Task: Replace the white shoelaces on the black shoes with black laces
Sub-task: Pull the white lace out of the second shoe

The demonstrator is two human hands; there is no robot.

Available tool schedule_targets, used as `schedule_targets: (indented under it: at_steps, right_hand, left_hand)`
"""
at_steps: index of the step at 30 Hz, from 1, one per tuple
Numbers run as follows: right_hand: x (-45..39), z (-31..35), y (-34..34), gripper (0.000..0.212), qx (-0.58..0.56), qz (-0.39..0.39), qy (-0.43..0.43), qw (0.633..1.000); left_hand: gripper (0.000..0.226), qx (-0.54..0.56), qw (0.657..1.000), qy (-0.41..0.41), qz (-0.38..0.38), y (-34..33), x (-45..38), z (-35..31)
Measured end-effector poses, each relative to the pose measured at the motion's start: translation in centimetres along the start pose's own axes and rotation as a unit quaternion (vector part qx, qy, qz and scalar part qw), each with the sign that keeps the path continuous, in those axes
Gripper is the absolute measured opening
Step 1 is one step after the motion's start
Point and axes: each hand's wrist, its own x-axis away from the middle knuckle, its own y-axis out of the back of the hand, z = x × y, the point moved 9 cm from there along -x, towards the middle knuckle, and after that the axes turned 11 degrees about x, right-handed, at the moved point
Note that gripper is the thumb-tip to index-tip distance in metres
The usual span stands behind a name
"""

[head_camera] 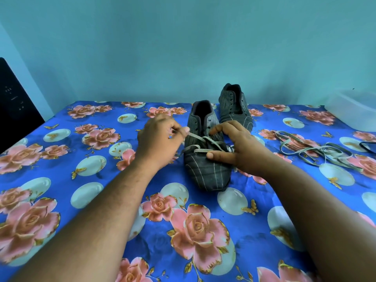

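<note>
A dark striped shoe (205,169) lies mid-table with its toe toward me. A white lace (200,151) is still threaded through its lowest eyelets. My left hand (158,143) pinches one end of that lace and holds it up to the left of the shoe. My right hand (238,147) rests on the shoe's right side, thumb pressing the vamp by the lace, index finger over the tongue. The second shoe (234,106) stands behind, with no lace in it. A loose white lace (317,151) lies in a heap to the right. A black lace (367,146) shows at the right edge.
A blue cloth with pink roses (101,200) covers the table. A translucent plastic box (354,108) stands at the back right. A black object (14,106) is at the left edge. A teal wall rises behind the table.
</note>
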Motion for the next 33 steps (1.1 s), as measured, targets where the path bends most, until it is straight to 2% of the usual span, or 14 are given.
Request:
schedule_targets:
  at_steps: [3, 5, 7, 11, 14, 17, 20, 22, 25, 30, 33]
  right_hand:
    - [0.1, 0.1, 0.0, 0.075, -0.004, 0.003, -0.004, 1.0]
    - [0.1, 0.1, 0.1, 0.076, -0.003, 0.007, -0.012, 1.0]
    - [0.2, 0.2, 0.1, 0.075, -0.003, 0.011, -0.016, 1.0]
    - [0.2, 0.2, 0.1, 0.077, -0.002, 0.013, -0.013, 1.0]
    - [0.1, 0.1, 0.1, 0.078, 0.001, 0.008, -0.015, 1.0]
    - [0.1, 0.2, 0.1, 0.078, 0.0, 0.008, -0.014, 1.0]
    - [0.0, 0.1, 0.0, 0.077, -0.003, 0.007, -0.013, 1.0]
    - [0.0, 0.0, -0.1, 0.077, -0.003, 0.006, -0.011, 1.0]
    - [0.0, -0.1, -0.1, 0.073, -0.003, 0.004, -0.007, 1.0]
    - [0.0, 0.1, 0.0, 0.073, -0.01, 0.002, -0.007, 1.0]
    - [0.0, 0.3, 0.2, 0.076, -0.009, 0.003, -0.01, 1.0]
  left_hand:
    - [0.024, -0.033, 0.995, 0.058, -0.073, 2.5, -0.3, 2.2]
    - [0.024, -0.066, 0.989, 0.104, -0.081, 3.0, -0.2, 3.6]
    - [0.024, -0.089, 0.987, 0.117, -0.064, 2.3, 0.1, 3.8]
    - [0.051, -0.036, 0.999, 0.014, -0.016, 0.3, 0.4, 0.2]
    - [0.037, -0.008, 0.998, -0.051, 0.039, -1.5, 1.0, -1.9]
    - [0.025, 0.023, 0.996, -0.048, 0.073, -2.7, 1.3, -1.9]
    - [0.028, 0.035, 0.994, -0.037, 0.092, -2.9, 1.1, -1.7]
    - [0.029, 0.074, 0.992, 0.004, 0.103, -2.7, 1.1, -1.4]
    - [0.022, 0.161, 0.975, 0.111, 0.108, -1.9, 1.1, -0.3]
    - [0.018, 0.231, 0.956, 0.165, 0.076, -1.2, 1.2, 1.0]
    - [0.018, 0.276, 0.932, 0.218, 0.084, -2.0, 1.6, 2.0]
